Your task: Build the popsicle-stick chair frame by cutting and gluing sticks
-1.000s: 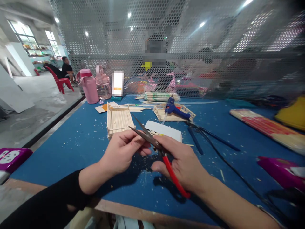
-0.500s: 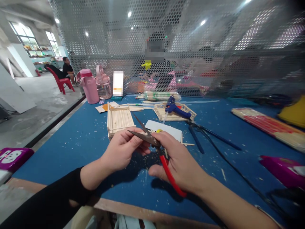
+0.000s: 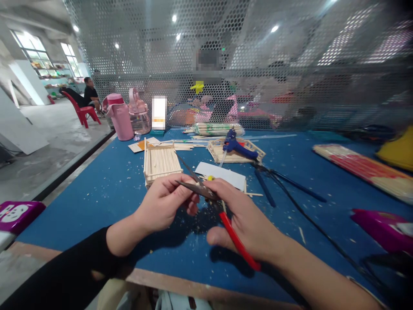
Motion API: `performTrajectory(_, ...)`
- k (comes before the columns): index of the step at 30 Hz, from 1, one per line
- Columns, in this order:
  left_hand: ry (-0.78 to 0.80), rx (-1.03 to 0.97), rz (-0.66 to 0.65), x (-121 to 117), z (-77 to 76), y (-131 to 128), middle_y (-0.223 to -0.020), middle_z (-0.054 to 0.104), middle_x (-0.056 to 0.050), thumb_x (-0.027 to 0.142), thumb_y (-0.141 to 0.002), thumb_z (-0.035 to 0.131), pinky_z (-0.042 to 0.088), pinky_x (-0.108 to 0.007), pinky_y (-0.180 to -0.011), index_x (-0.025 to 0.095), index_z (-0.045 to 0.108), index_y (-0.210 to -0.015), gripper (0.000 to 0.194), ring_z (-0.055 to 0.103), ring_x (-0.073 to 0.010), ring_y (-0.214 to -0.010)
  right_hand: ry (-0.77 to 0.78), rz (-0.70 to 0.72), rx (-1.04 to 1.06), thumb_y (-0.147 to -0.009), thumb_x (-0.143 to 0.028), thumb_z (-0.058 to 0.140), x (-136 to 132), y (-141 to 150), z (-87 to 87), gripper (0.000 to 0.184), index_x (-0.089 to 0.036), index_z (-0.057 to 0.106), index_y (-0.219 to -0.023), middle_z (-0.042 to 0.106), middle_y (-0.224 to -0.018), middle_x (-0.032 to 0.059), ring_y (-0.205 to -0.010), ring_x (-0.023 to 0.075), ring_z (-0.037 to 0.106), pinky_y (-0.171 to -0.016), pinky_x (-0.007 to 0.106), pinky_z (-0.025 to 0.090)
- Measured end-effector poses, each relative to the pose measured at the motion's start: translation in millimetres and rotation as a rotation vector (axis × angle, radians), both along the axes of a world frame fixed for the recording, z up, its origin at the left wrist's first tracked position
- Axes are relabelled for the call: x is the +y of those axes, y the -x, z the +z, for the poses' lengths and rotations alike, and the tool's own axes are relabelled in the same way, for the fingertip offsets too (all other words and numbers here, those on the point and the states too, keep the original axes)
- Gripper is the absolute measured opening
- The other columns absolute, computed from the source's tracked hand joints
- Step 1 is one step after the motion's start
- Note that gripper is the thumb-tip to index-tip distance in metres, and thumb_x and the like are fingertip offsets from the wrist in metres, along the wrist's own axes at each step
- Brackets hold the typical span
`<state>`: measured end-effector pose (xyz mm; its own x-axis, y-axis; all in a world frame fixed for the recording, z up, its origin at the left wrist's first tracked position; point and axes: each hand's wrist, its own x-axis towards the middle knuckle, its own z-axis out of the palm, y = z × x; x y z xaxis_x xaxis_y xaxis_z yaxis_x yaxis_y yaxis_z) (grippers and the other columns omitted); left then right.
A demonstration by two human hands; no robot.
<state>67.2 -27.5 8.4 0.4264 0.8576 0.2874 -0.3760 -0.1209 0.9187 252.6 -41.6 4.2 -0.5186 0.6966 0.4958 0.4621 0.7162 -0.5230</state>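
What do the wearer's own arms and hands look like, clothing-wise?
Left arm: black long sleeve reaching near the wrist, with what may be a small hole by the cuff. Right forearm: mostly bare. Left hand and right hand: ungloved, no rings visible.

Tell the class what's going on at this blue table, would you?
A person is working with scissors. The right hand holds them with the blades parted, close to the fingertips of the left hand; whatever those fingers pinch is too small to make out. Just beyond the left hand, on the table, stands a tray made of sticks. Farther back, a glue gun lies across another stick piece.
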Motion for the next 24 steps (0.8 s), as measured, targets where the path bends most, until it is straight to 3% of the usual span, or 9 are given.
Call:
performTrajectory(5,-0.006,0.016,0.025,-1.6,1.0,0.2,-0.058,0.057,0.001,0.047,-0.075,0.07,0.046,-0.019,-0.048,0.011,0.065,-0.074,0.036,0.055,-0.0076,-0.048,0.081,0.022,0.014,-0.074,-0.076,0.043,-1.6,1.9,0.3,0.07,-0.018,0.053,-0.111,0.059,-0.094,0.0097,-0.082,0.0223,0.056,-0.074,0.038,0.046)
performTrajectory(9,-0.02,0.035,0.03,-1.8,0.1,0.9,-0.057,0.057,0.001,0.047,-0.075,0.069,0.047,-0.019,-0.047,0.011,0.066,-0.075,0.036,0.055,-0.0073,-0.048,0.045,-0.037,0.024,-0.077,-0.073,0.043,-3.9,3.7,-1.8,0.062,-0.019,0.055,-0.106,0.06,-0.089,0.0077,-0.078,0.0203,0.056,-0.071,0.035,0.047)
performTrajectory(16,0.124,0.031,0.075,-3.6,1.4,-2.3,-0.059,0.059,0.001,0.046,-0.07,0.073,0.048,-0.019,-0.047,0.011,0.062,-0.072,0.037,0.056,-0.0068,-0.047,-0.017,-0.097,0.019,-0.082,-0.066,0.045,-4.8,5.6,-2.5,0.051,-0.02,0.059,-0.1,0.066,-0.084,0.0051,-0.074,0.018,0.062,-0.067,0.029,0.049)
performTrajectory(20,0.179,-0.005,0.12,-3.2,4.3,-4.7,-0.059,0.06,0.001,0.042,-0.069,0.074,0.049,-0.019,-0.048,0.012,0.061,-0.074,0.033,0.056,-0.0069,-0.048,0.027,-0.157,0.088,-0.081,-0.071,0.04,-5.8,8.2,0.3,0.057,-0.02,0.058,-0.101,0.058,-0.07,0.0006,-0.055,0.0135,0.051,-0.052,0.026,0.044)
performTrajectory(24,0.204,-0.04,0.133,-1.2,4.3,-5.6,-0.062,0.062,0.001,0.038,-0.065,0.078,0.05,-0.018,-0.05,0.012,0.062,-0.075,0.032,0.058,-0.007,-0.051,0.055,-0.232,0.188,-0.081,-0.071,0.04,-2.5,7.7,-0.2,0.057,-0.021,0.054,-0.105,0.052,-0.066,-0.0012,-0.05,0.0123,0.044,-0.047,0.026,0.041)
